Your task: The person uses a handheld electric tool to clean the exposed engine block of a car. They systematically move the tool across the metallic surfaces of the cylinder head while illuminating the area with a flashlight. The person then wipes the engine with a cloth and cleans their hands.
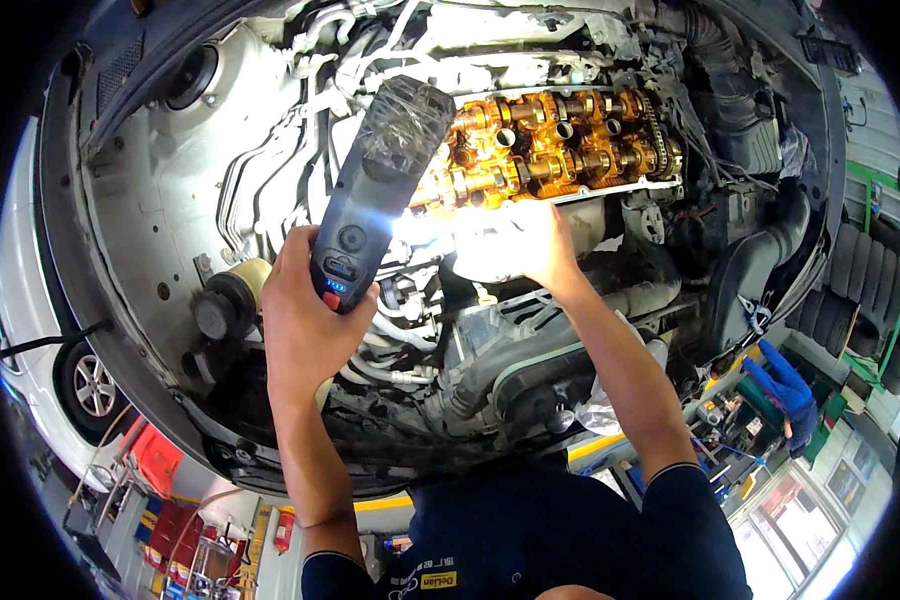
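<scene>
My left hand [310,325] is closed around the lower end of a black handheld work light [355,205]. Clear wrap covers the light's upper end, and a red button and small blue indicator lamps show near my thumb. Its bright beam falls on the opened engine [570,160], where the oily, golden-brown camshafts and a timing chain at the right end lie exposed. My right hand [542,243] reaches to the near edge of the cylinder head. Glare washes out its fingers, so I cannot tell whether anything is in them.
Around the engine are a yellowish reservoir with a black cap [220,308], pipes at the left and a thick black hose [760,255] at the right. Beyond the bay stand a white car [45,265], stacked tyres [855,270] and a red fire extinguisher [284,531].
</scene>
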Motion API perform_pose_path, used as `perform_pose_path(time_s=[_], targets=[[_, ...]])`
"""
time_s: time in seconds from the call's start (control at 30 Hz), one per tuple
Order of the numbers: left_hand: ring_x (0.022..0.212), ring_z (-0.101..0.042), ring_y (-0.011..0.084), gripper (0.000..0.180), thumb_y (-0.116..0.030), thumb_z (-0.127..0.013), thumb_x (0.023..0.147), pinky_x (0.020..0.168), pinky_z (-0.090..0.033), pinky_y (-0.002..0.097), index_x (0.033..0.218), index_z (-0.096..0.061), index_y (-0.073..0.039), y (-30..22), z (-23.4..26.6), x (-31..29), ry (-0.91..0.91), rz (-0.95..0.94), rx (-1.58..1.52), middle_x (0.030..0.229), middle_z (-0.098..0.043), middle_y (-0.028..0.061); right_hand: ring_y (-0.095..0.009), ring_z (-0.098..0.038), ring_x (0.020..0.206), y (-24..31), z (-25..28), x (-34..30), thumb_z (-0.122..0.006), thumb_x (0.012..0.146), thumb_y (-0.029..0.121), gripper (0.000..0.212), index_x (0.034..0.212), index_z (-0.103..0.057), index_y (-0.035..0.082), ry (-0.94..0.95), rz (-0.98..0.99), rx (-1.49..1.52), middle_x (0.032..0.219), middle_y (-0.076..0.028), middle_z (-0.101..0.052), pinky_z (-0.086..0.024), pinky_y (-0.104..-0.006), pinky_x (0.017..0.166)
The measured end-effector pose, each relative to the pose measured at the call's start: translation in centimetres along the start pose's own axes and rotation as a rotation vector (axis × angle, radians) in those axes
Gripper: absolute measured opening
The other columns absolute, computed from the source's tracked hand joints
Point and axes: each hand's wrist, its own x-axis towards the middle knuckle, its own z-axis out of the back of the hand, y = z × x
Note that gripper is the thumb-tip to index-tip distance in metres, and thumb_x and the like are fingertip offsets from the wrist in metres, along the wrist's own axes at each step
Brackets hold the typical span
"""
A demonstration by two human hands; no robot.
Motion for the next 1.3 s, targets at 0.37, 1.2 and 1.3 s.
perform_pose_path(time_s=[0.37,1.2,1.3], targets=[[0.073,-0.064,0.0289,0.053,-0.011,-0.086,0.072,0.068,-0.052,0.0389,0.116,-0.057,-0.003,0.3,0.1,-0.2,-0.012,0.018,0.022,0.087,-0.067,0.0153,-0.033,-0.071,0.070,3.1,0.9,0.6,-0.081,0.076,0.033,0.027,0.090,-0.081,0.010,0.071,-0.020,-0.139,0.078,-0.018,-0.072,-0.055,-0.0409,0.065],[0.082,-0.067,0.0365,0.053,-0.010,-0.085,0.071,0.075,-0.053,0.0429,0.116,-0.057,-0.003,0.2,0.1,-0.1,-0.001,0.010,0.019,0.092,-0.068,0.0175,-0.033,-0.075,0.074,2.8,1.1,0.9,-0.079,0.080,0.029,0.025,0.085,-0.078,0.004,0.083,-0.072,-0.131,0.082,-0.018,-0.075,-0.058,-0.0424,0.069],[0.085,-0.067,0.0397,0.053,-0.011,-0.085,0.072,0.077,-0.053,0.0448,0.116,-0.057,-0.002,0.0,0.1,-0.1,0.019,0.043,-0.015,0.094,-0.068,0.0188,-0.034,-0.074,0.073,1.9,-0.7,0.9,-0.080,0.078,0.027,0.023,0.082,-0.076,0.004,-0.045,0.096,-0.159,0.081,-0.018,-0.075,-0.058,-0.0423,0.068]])
